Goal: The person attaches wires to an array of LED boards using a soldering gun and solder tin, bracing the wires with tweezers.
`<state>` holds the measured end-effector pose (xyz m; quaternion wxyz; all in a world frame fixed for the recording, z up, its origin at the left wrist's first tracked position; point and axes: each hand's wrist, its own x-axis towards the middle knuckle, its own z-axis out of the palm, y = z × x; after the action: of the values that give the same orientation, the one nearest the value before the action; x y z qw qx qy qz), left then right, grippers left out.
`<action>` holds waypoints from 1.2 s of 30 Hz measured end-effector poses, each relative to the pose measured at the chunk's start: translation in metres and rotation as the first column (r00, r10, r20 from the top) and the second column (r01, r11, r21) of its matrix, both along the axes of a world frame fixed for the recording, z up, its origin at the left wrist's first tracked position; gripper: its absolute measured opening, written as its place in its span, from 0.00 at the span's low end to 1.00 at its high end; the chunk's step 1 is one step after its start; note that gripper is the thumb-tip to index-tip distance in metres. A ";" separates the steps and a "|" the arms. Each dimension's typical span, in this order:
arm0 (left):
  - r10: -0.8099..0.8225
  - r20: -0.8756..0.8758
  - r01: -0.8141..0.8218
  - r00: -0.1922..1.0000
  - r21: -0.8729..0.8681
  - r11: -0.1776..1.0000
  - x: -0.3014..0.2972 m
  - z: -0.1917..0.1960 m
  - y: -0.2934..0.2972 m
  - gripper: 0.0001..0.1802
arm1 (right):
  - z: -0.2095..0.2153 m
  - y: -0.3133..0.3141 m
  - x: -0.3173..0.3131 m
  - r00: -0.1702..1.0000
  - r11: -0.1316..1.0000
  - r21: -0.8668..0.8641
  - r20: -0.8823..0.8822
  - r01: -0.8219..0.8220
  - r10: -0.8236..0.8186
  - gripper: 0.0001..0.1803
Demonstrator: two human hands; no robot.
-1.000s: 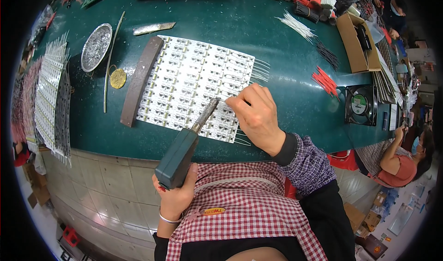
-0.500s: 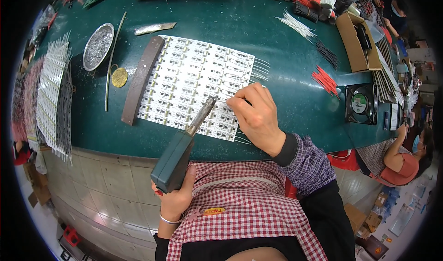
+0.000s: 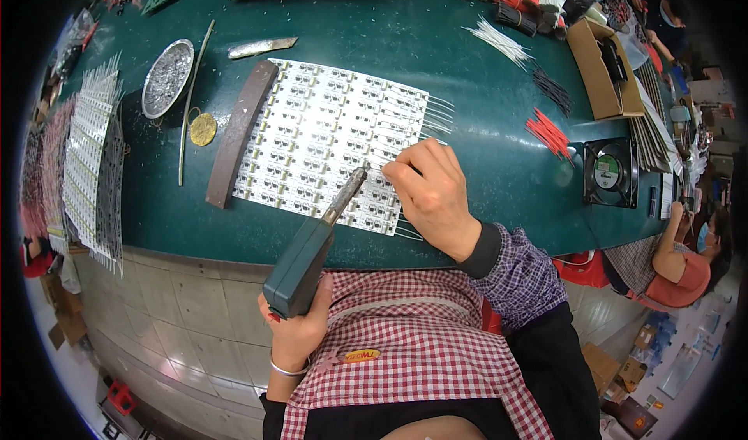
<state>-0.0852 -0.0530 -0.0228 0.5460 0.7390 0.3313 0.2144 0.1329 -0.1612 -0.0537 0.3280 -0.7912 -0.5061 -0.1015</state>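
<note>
My left hand is closed around the handle of a dark green soldering gun. Its metal tip meets the white circuit board panel right of the panel's middle, close to the fingers of my right hand. Those fingers are pinched together over the panel's right part, apparently on a thin white wire whose length they mostly hide. More white wires stick out past the panel's right edge, above and below the hand. A brown bar lies along the panel's left edge.
Left of the bar are a metal bowl, a thin rod and a yellow round pad. Cut white, black and red wires lie to the right, near a small fan and a cardboard box. Co-workers sit beyond.
The soldering gun and my left hand have shifted slightly right, bringing the tip nearer to my right fingers. My right hand stays nearly where it was, still pinched.
</note>
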 end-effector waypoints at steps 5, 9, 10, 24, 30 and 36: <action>0.000 0.005 0.000 1.000 -0.032 0.999 -0.002 0.003 0.000 0.07 | 0.000 0.002 0.002 1.000 1.000 0.013 0.022 0.000 0.000 0.10; 0.226 0.134 -0.183 0.965 -0.275 0.944 -0.010 0.005 0.004 0.20 | 0.000 0.000 0.001 1.000 1.000 0.007 0.029 0.006 -0.007 0.10; 0.276 0.188 -0.215 0.942 -0.292 0.932 -0.009 0.008 0.007 0.24 | -0.001 -0.001 0.002 1.000 1.000 -0.009 0.026 0.010 -0.010 0.10; 0.520 0.381 -0.400 0.764 -0.352 0.846 -0.021 0.020 0.030 0.19 | 0.029 0.019 0.009 0.982 0.984 0.074 -0.086 -0.161 0.167 0.09; 0.598 0.409 -0.465 0.689 -0.384 0.798 -0.037 0.022 0.028 0.17 | 0.013 0.091 0.036 0.934 0.936 -0.035 -0.090 -0.350 0.346 0.17; 0.689 0.400 -0.545 0.604 -0.423 0.724 -0.070 0.008 0.038 0.16 | -0.002 0.153 0.004 0.920 0.911 -0.150 0.021 -0.384 0.392 0.28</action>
<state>-0.1551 -0.0145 -0.0150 0.5972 0.4093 0.4273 0.5416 0.1374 -0.0081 -0.0555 0.2713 -0.6934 -0.6672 -0.0181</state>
